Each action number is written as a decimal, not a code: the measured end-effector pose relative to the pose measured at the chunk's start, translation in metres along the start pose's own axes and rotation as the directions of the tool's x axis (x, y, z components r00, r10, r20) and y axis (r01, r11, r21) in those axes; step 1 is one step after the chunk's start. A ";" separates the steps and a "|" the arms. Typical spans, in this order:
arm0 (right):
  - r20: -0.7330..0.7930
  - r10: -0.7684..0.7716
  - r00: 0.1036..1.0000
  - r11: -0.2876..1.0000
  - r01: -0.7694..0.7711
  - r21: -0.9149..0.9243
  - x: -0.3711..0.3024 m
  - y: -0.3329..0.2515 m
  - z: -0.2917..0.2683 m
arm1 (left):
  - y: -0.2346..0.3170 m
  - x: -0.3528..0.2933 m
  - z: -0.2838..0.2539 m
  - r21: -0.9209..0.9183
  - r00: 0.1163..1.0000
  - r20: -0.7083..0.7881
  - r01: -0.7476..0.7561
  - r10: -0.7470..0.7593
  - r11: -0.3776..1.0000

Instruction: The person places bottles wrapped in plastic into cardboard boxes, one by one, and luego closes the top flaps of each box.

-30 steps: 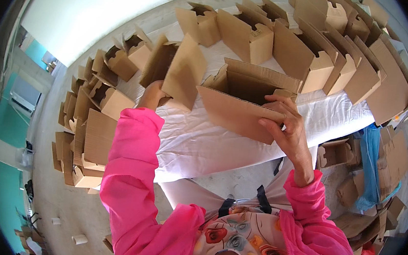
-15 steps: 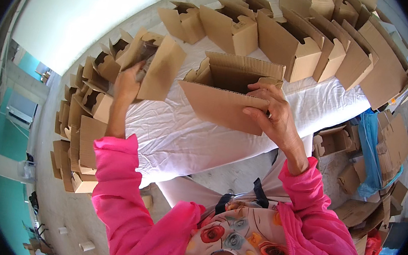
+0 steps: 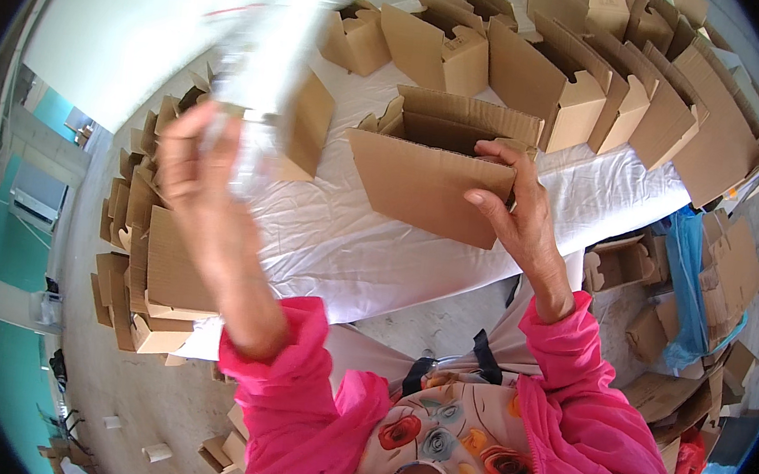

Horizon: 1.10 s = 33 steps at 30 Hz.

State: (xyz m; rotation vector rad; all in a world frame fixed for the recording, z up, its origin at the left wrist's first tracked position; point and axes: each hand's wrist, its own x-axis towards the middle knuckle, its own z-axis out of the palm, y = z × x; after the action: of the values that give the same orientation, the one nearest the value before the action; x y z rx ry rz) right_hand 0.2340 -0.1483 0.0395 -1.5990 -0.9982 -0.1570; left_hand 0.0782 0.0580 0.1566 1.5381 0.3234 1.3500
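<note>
My left hand (image 3: pixel 207 179) is raised and closed on a clear plastic package (image 3: pixel 274 53), long and shiny, whose contents are smeared by motion. Partly behind the package, an open cardboard box (image 3: pixel 306 129) stands on the white cloth (image 3: pixel 341 252). My right hand (image 3: pixel 520 205) grips the right end of another open-topped cardboard box (image 3: pixel 430 187), fingers over its rim and thumb on the near wall. That box sits on the cloth in front of me, slightly tilted, and the inside I can see is dark.
Open cardboard boxes (image 3: pixel 550 80) line the far side in a curved row. More boxes (image 3: pixel 171 263) stand along the left edge. At the right lie flattened cardboard (image 3: pixel 728 266) and a blue plastic bag (image 3: pixel 687 285). A small box (image 3: pixel 224 450) lies on the floor at lower left.
My left hand has come up out of the left box, lifting the clear plastic package toward me. My right hand stays on its box, which has shifted slightly right.
</note>
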 end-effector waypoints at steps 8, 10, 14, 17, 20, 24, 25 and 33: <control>-0.092 0.110 0.990 0.769 -0.026 0.639 0.032 -0.004 -0.007 | -0.043 -0.049 0.052 -0.232 0.933 0.306 0.264 -0.187 0.936; -0.059 0.166 0.984 0.619 -0.058 0.783 0.045 -0.017 -0.010 | -0.042 -0.053 0.061 -0.164 0.926 0.360 0.180 -0.111 0.970; -0.003 0.188 0.982 0.468 -0.087 0.879 0.053 -0.033 -0.005 | -0.044 -0.053 0.067 -0.208 0.923 0.361 0.222 -0.136 0.952; 0.034 0.218 0.975 0.423 -0.125 0.897 0.050 -0.032 -0.003 | -0.043 -0.056 0.069 -0.121 0.930 0.367 0.023 0.023 0.992; -0.022 0.196 0.980 0.478 -0.076 0.875 0.044 -0.035 -0.010 | -0.042 -0.054 0.069 -0.109 0.958 0.286 0.024 0.008 0.994; -0.229 0.138 0.964 0.616 0.098 0.782 0.043 -0.035 -0.020 | -0.058 -0.033 0.035 0.192 0.834 0.550 -0.074 -0.044 0.979; -0.241 0.127 0.962 0.657 0.101 0.747 0.042 -0.038 -0.019 | -0.061 -0.031 0.029 0.210 0.783 0.622 -0.165 -0.002 0.964; -0.271 0.033 0.962 0.772 0.148 0.618 0.038 -0.047 -0.014 | -0.064 -0.044 0.017 0.384 0.662 0.749 -0.453 0.015 0.805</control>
State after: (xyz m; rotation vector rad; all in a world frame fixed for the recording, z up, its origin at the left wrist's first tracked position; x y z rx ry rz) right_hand 0.2322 -0.1437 0.1013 -0.8903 -0.7720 -0.0614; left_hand 0.1033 0.0450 0.0824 2.5559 -0.0270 0.7369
